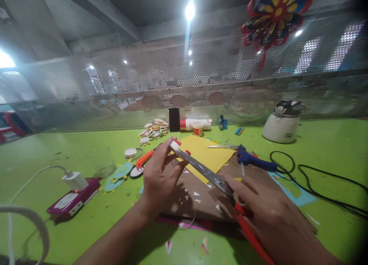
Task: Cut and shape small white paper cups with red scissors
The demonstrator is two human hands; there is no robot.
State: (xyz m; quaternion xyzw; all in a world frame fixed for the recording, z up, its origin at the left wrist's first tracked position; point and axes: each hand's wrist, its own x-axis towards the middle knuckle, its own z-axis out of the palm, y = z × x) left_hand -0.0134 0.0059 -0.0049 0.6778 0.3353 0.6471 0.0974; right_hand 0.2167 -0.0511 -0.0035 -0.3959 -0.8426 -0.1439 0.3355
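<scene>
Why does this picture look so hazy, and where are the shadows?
Head view: the ceiling light flares into a vertical streak; head view: pale glare veils the perforated screen; head view: dark shadows fall on the green table near both forearms; head view: the right hand looks slightly soft.

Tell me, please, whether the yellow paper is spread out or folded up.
Spread out: the yellow paper lies flat behind the scissors, partly on the brown board, its broad face showing.

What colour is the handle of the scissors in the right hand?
The handle is orange-red; the head view shows it best.
</scene>
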